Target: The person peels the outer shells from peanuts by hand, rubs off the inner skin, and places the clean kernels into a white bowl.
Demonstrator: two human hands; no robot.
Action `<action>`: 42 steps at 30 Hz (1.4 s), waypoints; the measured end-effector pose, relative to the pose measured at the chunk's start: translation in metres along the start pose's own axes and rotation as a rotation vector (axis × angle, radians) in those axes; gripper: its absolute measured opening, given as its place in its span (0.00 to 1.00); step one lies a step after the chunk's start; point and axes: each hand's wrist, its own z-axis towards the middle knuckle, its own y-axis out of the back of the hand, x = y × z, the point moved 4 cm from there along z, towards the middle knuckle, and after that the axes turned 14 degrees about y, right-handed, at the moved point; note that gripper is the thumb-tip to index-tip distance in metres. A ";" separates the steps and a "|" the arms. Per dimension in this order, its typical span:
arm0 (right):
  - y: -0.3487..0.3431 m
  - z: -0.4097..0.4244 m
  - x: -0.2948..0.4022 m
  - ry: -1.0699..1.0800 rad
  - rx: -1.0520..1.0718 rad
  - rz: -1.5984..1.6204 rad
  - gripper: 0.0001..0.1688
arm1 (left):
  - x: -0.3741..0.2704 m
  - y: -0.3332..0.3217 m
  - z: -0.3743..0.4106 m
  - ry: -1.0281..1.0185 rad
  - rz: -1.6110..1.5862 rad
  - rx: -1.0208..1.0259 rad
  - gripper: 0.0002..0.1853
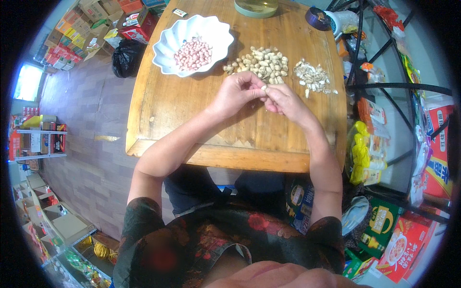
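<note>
Over the wooden table, my left hand [240, 90] and my right hand [284, 100] meet fingertip to fingertip, pinching one pale peanut [264, 88] between them. The fingers cover most of it, so whether its shell is cracked cannot be seen. Just beyond the hands lies a heap of unshelled peanuts [268, 63]. To its right is a smaller, scattered pile of empty peanut shells [312, 76]. A white scalloped bowl [219, 34] stands at the left, with pink shelled peanut kernels [193, 54] gathered in its bottom.
The wooden table [173, 108] has a raised front edge close to my body. A jar of yellowish liquid [256, 7], a small box [179, 13] and a dark round container [318, 18] stand at the far side. Black metal racks [399, 86] with packaged goods flank the right.
</note>
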 end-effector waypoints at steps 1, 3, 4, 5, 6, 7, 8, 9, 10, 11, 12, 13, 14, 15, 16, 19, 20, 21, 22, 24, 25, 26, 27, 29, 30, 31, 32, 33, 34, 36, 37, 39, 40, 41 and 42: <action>0.000 0.000 -0.001 0.009 -0.009 -0.004 0.19 | -0.001 0.001 0.000 0.001 0.054 -0.026 0.04; 0.000 0.001 -0.005 -0.001 -0.020 0.001 0.19 | 0.000 0.001 0.000 0.012 0.134 -0.073 0.04; 0.001 0.002 -0.008 -0.020 -0.021 0.011 0.19 | 0.002 0.000 0.000 0.021 0.160 -0.093 0.04; 0.001 0.003 -0.013 -0.039 -0.022 0.020 0.19 | 0.003 0.000 0.000 0.031 0.187 -0.114 0.04; 0.002 0.004 -0.019 -0.017 -0.037 0.008 0.19 | 0.005 0.001 0.001 0.022 0.201 -0.117 0.04; 0.004 0.004 -0.026 0.006 -0.052 -0.003 0.19 | 0.008 0.003 0.004 0.012 0.215 -0.120 0.04; 0.005 0.004 -0.030 0.028 -0.067 -0.015 0.20 | 0.010 0.003 0.005 0.002 0.230 -0.122 0.04; 0.004 0.004 -0.028 0.030 -0.075 -0.044 0.20 | 0.009 0.003 0.004 -0.004 0.259 -0.134 0.04; 0.003 0.004 -0.024 0.033 -0.083 -0.072 0.19 | 0.008 0.003 0.003 -0.011 0.289 -0.145 0.04; 0.002 0.004 -0.023 0.035 -0.091 -0.101 0.19 | 0.007 0.002 0.002 -0.018 0.319 -0.157 0.04; 0.003 0.004 -0.023 0.051 -0.104 -0.122 0.19 | 0.008 0.000 0.001 -0.019 0.242 -0.138 0.03; 0.004 0.005 -0.024 0.067 -0.118 -0.142 0.19 | 0.009 -0.002 -0.001 -0.020 0.165 -0.119 0.02; 0.005 0.005 -0.025 0.082 -0.131 -0.163 0.19 | 0.010 -0.004 -0.002 -0.022 0.087 -0.100 0.02; 0.004 0.005 -0.025 0.092 -0.157 -0.118 0.19 | 0.010 -0.006 -0.003 0.011 -0.033 -0.075 0.01; 0.003 0.006 -0.025 0.102 -0.183 -0.074 0.18 | 0.009 -0.010 -0.004 0.043 -0.152 -0.049 0.01; 0.006 0.005 -0.023 0.080 -0.172 -0.004 0.18 | 0.005 -0.007 -0.002 0.045 -0.261 -0.006 0.03; 0.006 0.005 -0.021 0.064 -0.154 0.009 0.17 | 0.003 -0.004 -0.001 0.030 -0.255 0.003 0.04; 0.005 0.005 -0.020 0.025 -0.166 0.042 0.18 | 0.008 -0.002 0.000 0.069 -0.322 0.028 0.05; 0.004 0.004 -0.019 -0.013 -0.179 0.075 0.18 | 0.014 0.001 0.001 0.107 -0.389 0.052 0.06; 0.001 0.004 -0.017 -0.051 -0.202 0.120 0.19 | 0.017 0.003 0.003 0.119 -0.431 0.040 0.07; 0.000 0.003 -0.016 -0.050 -0.212 0.134 0.19 | 0.015 0.002 0.004 0.093 -0.405 0.003 0.07; 0.000 0.003 -0.015 -0.049 -0.222 0.147 0.19 | 0.013 0.001 0.006 0.066 -0.380 -0.035 0.07; 0.000 0.004 -0.017 -0.036 -0.215 0.149 0.19 | 0.015 0.001 0.006 0.079 -0.420 -0.031 0.07; 0.003 0.004 -0.021 -0.010 -0.202 0.153 0.19 | 0.017 0.002 0.006 0.105 -0.499 -0.024 0.08; 0.004 0.004 -0.022 -0.028 -0.197 0.161 0.18 | 0.016 0.003 0.006 0.116 -0.486 -0.048 0.08; 0.004 0.004 -0.023 -0.046 -0.191 0.169 0.18 | 0.013 0.003 0.006 0.127 -0.473 -0.072 0.09; 0.004 0.004 -0.023 -0.064 -0.185 0.177 0.18 | 0.011 0.004 0.006 0.138 -0.460 -0.097 0.09; 0.003 0.005 -0.022 -0.069 -0.196 0.204 0.18 | 0.011 0.006 0.005 0.140 -0.464 -0.079 0.09; 0.002 0.005 -0.021 -0.074 -0.207 0.231 0.18 | 0.011 0.008 0.005 0.142 -0.468 -0.062 0.09; 0.000 0.004 -0.020 -0.081 -0.201 0.341 0.17 | 0.009 0.007 0.002 0.133 -0.638 0.098 0.09; -0.002 0.005 -0.018 -0.069 -0.208 0.405 0.17 | 0.005 0.007 0.000 0.088 -0.482 0.070 0.08; -0.005 0.006 -0.011 -0.041 -0.223 0.532 0.17 | -0.007 0.000 -0.002 0.000 -0.163 0.019 0.07; -0.003 0.005 -0.015 -0.035 -0.185 0.577 0.14 | -0.006 -0.003 -0.001 0.043 -0.101 -0.001 0.06; -0.003 0.004 -0.015 -0.052 -0.198 0.571 0.13 | -0.006 -0.004 -0.003 0.068 -0.079 -0.026 0.06; -0.003 0.003 -0.010 -0.065 -0.210 0.568 0.12 | -0.008 -0.005 -0.004 0.094 -0.052 -0.053 0.07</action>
